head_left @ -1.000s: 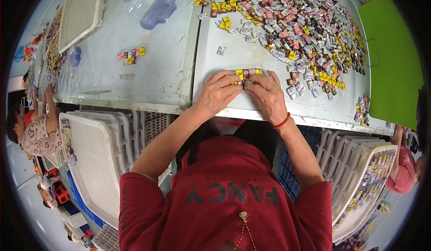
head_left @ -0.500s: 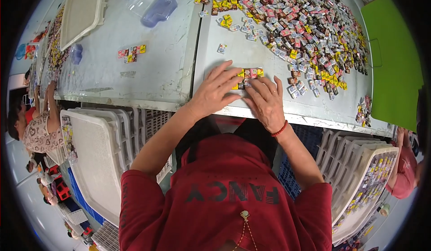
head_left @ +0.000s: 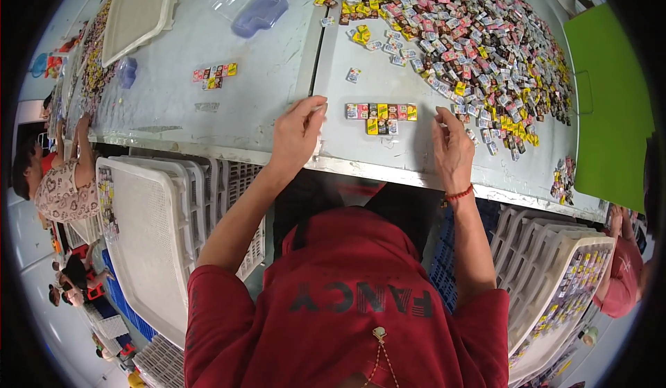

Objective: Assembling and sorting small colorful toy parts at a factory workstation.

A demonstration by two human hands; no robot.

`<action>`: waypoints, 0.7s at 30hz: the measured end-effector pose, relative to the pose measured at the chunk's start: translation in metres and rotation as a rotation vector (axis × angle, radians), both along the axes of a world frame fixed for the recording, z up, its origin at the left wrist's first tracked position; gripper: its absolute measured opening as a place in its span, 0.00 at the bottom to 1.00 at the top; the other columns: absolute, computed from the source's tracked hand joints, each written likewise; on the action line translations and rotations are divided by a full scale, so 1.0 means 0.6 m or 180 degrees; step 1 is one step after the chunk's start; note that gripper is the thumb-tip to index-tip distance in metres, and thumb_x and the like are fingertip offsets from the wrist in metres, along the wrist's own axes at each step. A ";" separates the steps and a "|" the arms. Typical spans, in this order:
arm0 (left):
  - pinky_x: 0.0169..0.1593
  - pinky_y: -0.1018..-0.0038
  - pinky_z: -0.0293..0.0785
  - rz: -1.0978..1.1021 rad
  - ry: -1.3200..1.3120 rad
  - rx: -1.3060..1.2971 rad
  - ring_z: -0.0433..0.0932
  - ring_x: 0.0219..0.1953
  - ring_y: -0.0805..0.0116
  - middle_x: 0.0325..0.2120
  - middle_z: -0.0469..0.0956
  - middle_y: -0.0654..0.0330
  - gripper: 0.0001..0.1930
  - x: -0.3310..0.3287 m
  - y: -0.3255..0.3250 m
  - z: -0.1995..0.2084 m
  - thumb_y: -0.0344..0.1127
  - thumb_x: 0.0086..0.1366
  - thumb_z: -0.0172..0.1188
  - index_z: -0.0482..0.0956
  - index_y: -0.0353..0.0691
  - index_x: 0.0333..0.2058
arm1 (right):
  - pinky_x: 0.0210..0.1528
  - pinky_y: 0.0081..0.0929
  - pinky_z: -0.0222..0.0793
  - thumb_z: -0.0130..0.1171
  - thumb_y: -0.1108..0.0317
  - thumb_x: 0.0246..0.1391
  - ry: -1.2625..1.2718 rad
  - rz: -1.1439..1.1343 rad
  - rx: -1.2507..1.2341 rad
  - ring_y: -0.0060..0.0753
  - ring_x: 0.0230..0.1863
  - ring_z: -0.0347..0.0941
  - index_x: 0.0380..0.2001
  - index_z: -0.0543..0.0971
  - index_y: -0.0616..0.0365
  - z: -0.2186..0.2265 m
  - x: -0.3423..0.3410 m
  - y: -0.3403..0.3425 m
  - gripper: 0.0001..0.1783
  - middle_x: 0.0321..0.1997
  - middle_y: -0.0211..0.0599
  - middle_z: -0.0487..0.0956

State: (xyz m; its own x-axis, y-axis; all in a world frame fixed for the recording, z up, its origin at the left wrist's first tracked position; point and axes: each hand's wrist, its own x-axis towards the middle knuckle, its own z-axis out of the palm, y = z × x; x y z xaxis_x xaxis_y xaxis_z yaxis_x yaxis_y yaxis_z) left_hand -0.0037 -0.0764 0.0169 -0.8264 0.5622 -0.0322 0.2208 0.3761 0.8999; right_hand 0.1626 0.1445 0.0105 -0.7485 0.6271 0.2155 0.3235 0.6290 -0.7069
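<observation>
A flat cluster of small candy-like packs [head_left: 381,112] in yellow, brown, pink and white lies on the table in front of me. Its upper row is longer, with a short lower row touching it under the middle. My left hand [head_left: 298,133] is left of the cluster, near the table seam, its fingers loosely curved and nothing visible in them. On the other side my right hand [head_left: 454,147], with a red bracelet at the wrist, is open and apart from the cluster. One loose white-and-blue pack [head_left: 354,75] lies just beyond.
A big heap of similar packs [head_left: 472,48] spreads over the right table. Another small cluster [head_left: 214,76] and clear plastic trays [head_left: 261,10] sit on the left table. Stacked white crates [head_left: 142,242] stand below at left, others [head_left: 555,291] at right. Co-workers sit at both sides.
Both hands have drawn apart from the cluster, the left one leftward and the right one rightward. The cluster now shows fully, with a longer upper row in view.
</observation>
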 end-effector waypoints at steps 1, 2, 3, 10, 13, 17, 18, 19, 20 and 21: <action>0.26 0.76 0.77 -0.0062 -0.0095 0.0051 0.82 0.28 0.70 0.32 0.80 0.52 0.13 0.003 0.003 0.007 0.31 0.65 0.54 0.75 0.27 0.44 | 0.29 0.25 0.71 0.57 0.69 0.57 -0.0078 0.0072 0.0133 0.28 0.25 0.76 0.48 0.75 0.63 0.002 -0.005 0.007 0.16 0.34 0.42 0.81; 0.26 0.76 0.77 -0.0044 -0.0109 0.0036 0.82 0.28 0.70 0.32 0.80 0.52 0.13 0.008 0.007 0.015 0.31 0.65 0.54 0.75 0.27 0.44 | 0.29 0.25 0.71 0.57 0.69 0.57 -0.0092 0.0090 0.0118 0.28 0.25 0.76 0.48 0.75 0.63 0.004 -0.012 0.007 0.16 0.34 0.42 0.81; 0.26 0.76 0.77 -0.0057 -0.0424 0.0096 0.82 0.29 0.69 0.32 0.80 0.52 0.14 0.009 0.016 0.018 0.31 0.65 0.54 0.75 0.27 0.45 | 0.29 0.25 0.71 0.57 0.69 0.57 -0.0265 0.0118 -0.0007 0.28 0.25 0.76 0.48 0.75 0.63 0.005 -0.019 0.007 0.16 0.33 0.42 0.81; 0.27 0.77 0.75 -0.0099 -0.1115 0.0360 0.79 0.26 0.71 0.29 0.79 0.54 0.18 -0.009 0.058 -0.004 0.30 0.64 0.55 0.71 0.25 0.50 | 0.27 0.22 0.70 0.59 0.70 0.55 -0.0337 0.0193 -0.0452 0.22 0.24 0.75 0.48 0.75 0.64 -0.025 -0.024 0.018 0.17 0.29 0.38 0.81; 0.28 0.78 0.73 -0.0135 -0.1151 0.0287 0.78 0.26 0.72 0.29 0.79 0.55 0.19 -0.016 0.057 -0.006 0.30 0.63 0.56 0.70 0.25 0.51 | 0.26 0.19 0.69 0.60 0.71 0.54 -0.0371 0.0201 -0.0785 0.18 0.23 0.72 0.48 0.75 0.64 -0.027 -0.025 0.014 0.17 0.27 0.34 0.80; 0.24 0.79 0.73 0.0296 -0.1379 0.0690 0.77 0.23 0.74 0.29 0.79 0.56 0.17 -0.017 0.048 -0.023 0.27 0.61 0.58 0.73 0.28 0.48 | 0.23 0.15 0.66 0.60 0.72 0.54 -0.0273 0.0382 -0.1193 0.15 0.22 0.70 0.48 0.75 0.63 -0.030 -0.032 0.011 0.18 0.25 0.29 0.78; 0.24 0.79 0.73 0.0382 -0.1287 0.0700 0.77 0.23 0.74 0.29 0.79 0.56 0.17 -0.020 0.051 -0.026 0.27 0.61 0.58 0.73 0.28 0.48 | 0.22 0.15 0.65 0.59 0.72 0.54 -0.0271 0.0347 -0.1378 0.15 0.22 0.70 0.49 0.75 0.61 -0.037 -0.025 0.018 0.18 0.25 0.27 0.77; 0.26 0.79 0.72 0.0309 -0.1438 0.0765 0.77 0.25 0.74 0.30 0.79 0.56 0.18 -0.022 0.053 -0.030 0.29 0.61 0.59 0.73 0.28 0.49 | 0.22 0.15 0.66 0.60 0.71 0.55 -0.0288 0.0266 -0.1850 0.16 0.24 0.71 0.49 0.75 0.62 -0.025 -0.026 0.015 0.18 0.27 0.28 0.77; 0.28 0.79 0.71 0.0191 -0.1604 0.0843 0.77 0.26 0.74 0.30 0.79 0.57 0.18 -0.028 0.055 -0.028 0.31 0.62 0.59 0.73 0.28 0.49 | 0.24 0.15 0.68 0.59 0.71 0.56 -0.0170 0.0235 -0.2224 0.17 0.27 0.73 0.48 0.75 0.63 -0.030 -0.022 0.023 0.16 0.29 0.28 0.78; 0.28 0.79 0.71 0.0275 -0.1536 0.0854 0.77 0.26 0.74 0.30 0.79 0.57 0.18 -0.033 0.051 -0.018 0.31 0.62 0.59 0.73 0.28 0.49 | 0.26 0.15 0.70 0.59 0.70 0.56 -0.0029 0.0180 -0.2543 0.19 0.28 0.74 0.47 0.75 0.64 -0.027 -0.026 0.017 0.16 0.30 0.29 0.78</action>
State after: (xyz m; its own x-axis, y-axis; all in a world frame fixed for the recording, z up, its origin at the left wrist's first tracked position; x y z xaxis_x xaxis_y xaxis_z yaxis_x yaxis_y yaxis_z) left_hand -0.0234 -0.0456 0.0063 -0.7969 0.5336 -0.2833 -0.2614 0.1183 0.9580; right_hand 0.1473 0.1547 -0.0057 -0.7834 0.5502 -0.2890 0.3142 -0.0507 -0.9480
